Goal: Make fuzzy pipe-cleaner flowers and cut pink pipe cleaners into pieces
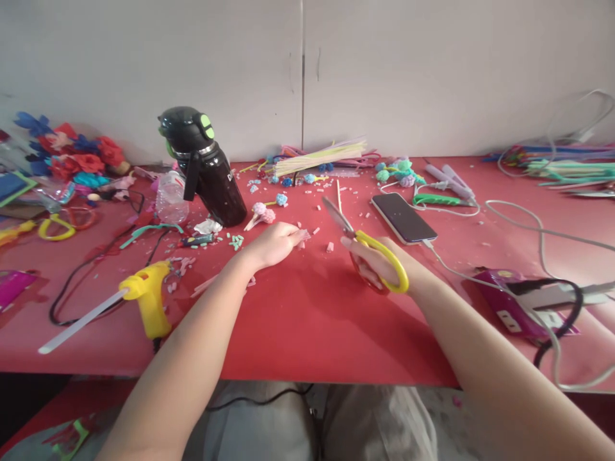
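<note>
My right hand (373,264) grips yellow-handled scissors (358,240), blades pointing up and left over the red table (312,314). My left hand (276,243) rests on the table with its fingertips pinching a small pink piece (303,237). Small pink scraps (329,246) lie between the two hands. A pink and blue pompom flower (263,212) lies just beyond my left hand.
A black bottle (206,166) stands behind my left hand. A yellow glue gun (147,298) with a white stick lies at the left. A phone (402,218) on a white cable lies to the right. Sticks (319,157), paper flowers (72,157) and cables line the back.
</note>
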Demonstrator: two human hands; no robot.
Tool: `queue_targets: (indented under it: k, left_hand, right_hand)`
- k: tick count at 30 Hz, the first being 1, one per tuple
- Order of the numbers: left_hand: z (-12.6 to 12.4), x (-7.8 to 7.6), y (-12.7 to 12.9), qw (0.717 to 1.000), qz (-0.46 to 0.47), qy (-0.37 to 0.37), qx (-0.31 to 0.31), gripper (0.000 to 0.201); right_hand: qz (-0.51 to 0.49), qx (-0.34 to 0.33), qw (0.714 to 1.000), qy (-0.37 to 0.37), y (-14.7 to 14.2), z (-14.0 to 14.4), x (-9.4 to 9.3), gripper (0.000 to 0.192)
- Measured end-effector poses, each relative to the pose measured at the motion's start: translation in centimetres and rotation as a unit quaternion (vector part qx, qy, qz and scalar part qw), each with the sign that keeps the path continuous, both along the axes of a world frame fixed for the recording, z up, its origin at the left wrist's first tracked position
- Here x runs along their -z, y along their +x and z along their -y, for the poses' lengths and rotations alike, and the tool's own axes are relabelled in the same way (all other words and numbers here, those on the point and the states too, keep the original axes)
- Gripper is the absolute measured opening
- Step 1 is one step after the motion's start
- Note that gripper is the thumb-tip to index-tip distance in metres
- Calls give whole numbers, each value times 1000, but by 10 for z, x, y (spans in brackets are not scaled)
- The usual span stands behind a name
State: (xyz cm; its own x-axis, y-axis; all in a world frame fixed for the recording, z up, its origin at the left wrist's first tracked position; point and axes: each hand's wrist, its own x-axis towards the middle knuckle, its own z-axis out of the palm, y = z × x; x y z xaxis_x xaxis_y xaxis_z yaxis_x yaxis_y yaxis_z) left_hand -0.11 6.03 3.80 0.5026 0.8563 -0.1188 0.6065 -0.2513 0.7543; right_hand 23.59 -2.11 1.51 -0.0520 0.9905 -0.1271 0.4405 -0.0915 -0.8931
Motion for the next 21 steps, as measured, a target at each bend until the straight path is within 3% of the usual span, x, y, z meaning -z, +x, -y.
queue_targets:
  k: [2, 7, 12, 17, 21]
  left_hand:
    - [7, -5, 4, 1000, 13, 7, 22, 48]
    - [22, -11, 14, 996, 11, -17, 87, 44]
    - [25, -9, 15, 991, 13, -41, 125, 45]
    - [24, -6, 15, 981, 55, -97, 161, 44]
    - [25, -9, 14, 980, 50, -113, 154, 46]
  right_hand:
    - [-51, -2, 998, -29, -2, -7, -3, 65]
    - [-147, -12, 988, 39, -19, -13, -7, 52]
    - [-237, -48, 968, 62, -28, -12, 3, 48]
    - [-250, -87, 963, 55, -31, -12, 9, 44]
    - [-241, -89, 963, 75, -32, -9, 9, 35]
